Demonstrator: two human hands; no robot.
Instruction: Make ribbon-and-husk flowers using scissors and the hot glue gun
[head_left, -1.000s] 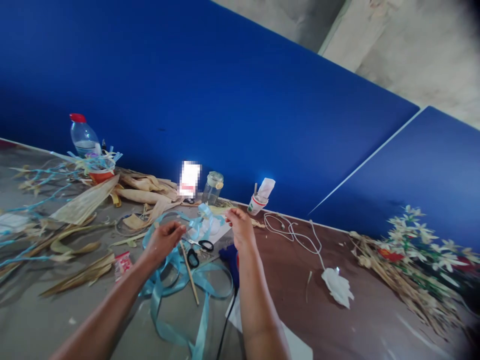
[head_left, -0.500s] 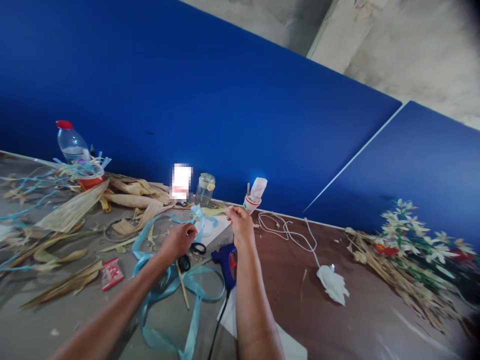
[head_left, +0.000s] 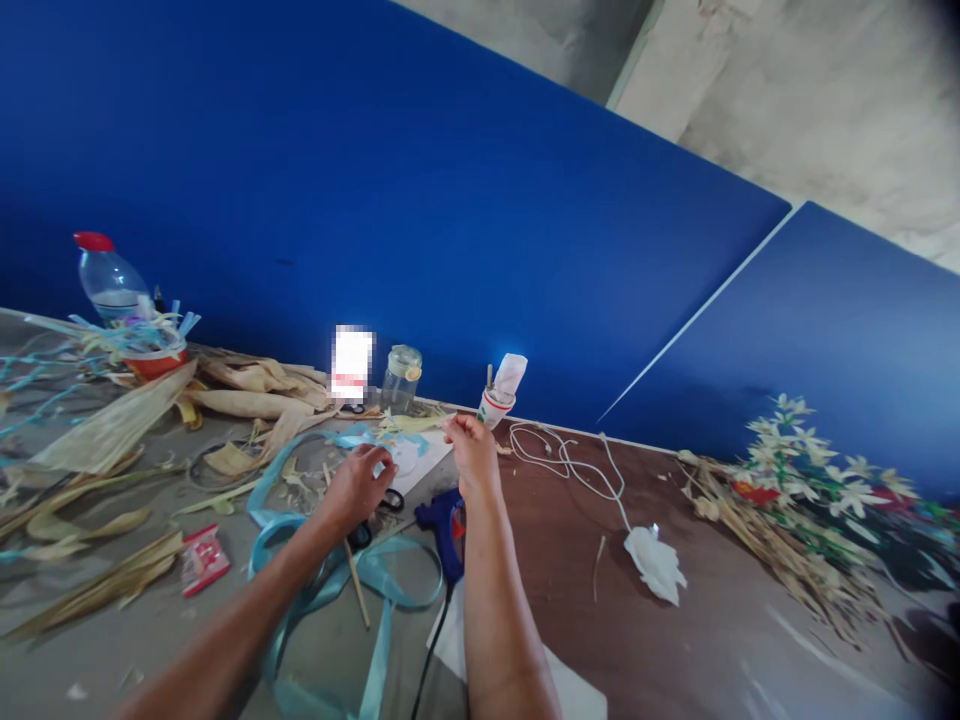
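Observation:
My left hand hovers over the worktable with its fingers bent in toward the thumb. Beside its fingertips is a white round piece on a white sheet; whether they touch is unclear. Raised to the right of it, my right hand has thumb and fingers pinched together; anything between them is too small to make out. Light blue ribbon lies in loops below and left of my hands. Black-handled scissors show partly past my left wrist. A blue glue gun lies between my forearms.
Dry corn husks and a red candy packet lie left. A clear jar, a bright blurred-out screen and a white cup stand by the blue partition. A white cable and white flowers are right.
The view has turned slightly, shifting the table leftward. Blue ribbon that stood up between my hands now lies lower, behind my left hand. My left fingers have loosened a little.

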